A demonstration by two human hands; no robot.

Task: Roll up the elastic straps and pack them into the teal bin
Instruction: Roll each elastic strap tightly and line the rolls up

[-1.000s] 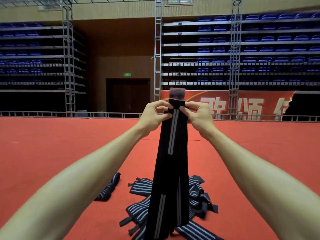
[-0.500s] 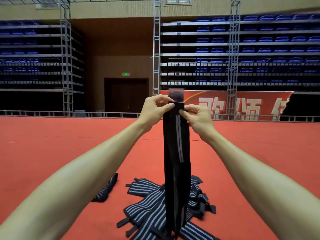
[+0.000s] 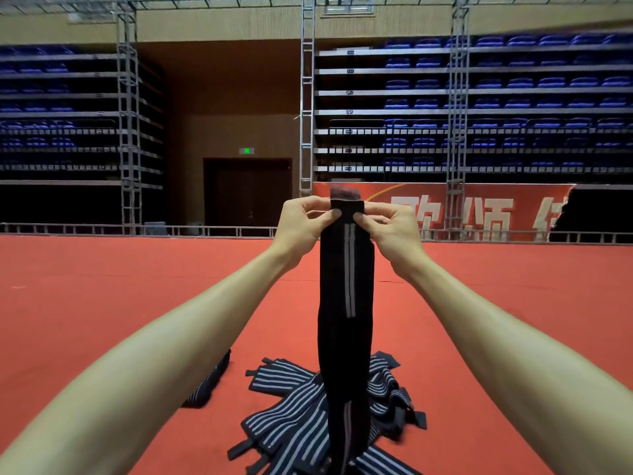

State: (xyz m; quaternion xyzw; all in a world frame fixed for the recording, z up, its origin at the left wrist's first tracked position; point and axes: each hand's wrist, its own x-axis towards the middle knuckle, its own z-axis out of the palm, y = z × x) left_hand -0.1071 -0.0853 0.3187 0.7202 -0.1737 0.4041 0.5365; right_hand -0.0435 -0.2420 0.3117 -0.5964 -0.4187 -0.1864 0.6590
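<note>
While left hand and right hand pinch the top end of the black strap from either side, its long axis hangs straight down onto the strap pile, so rolling should begin at the fingers.

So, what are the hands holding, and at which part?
The left hand and the right hand pinch one strap at its top end, one at each edge; the rest hangs down.
</note>
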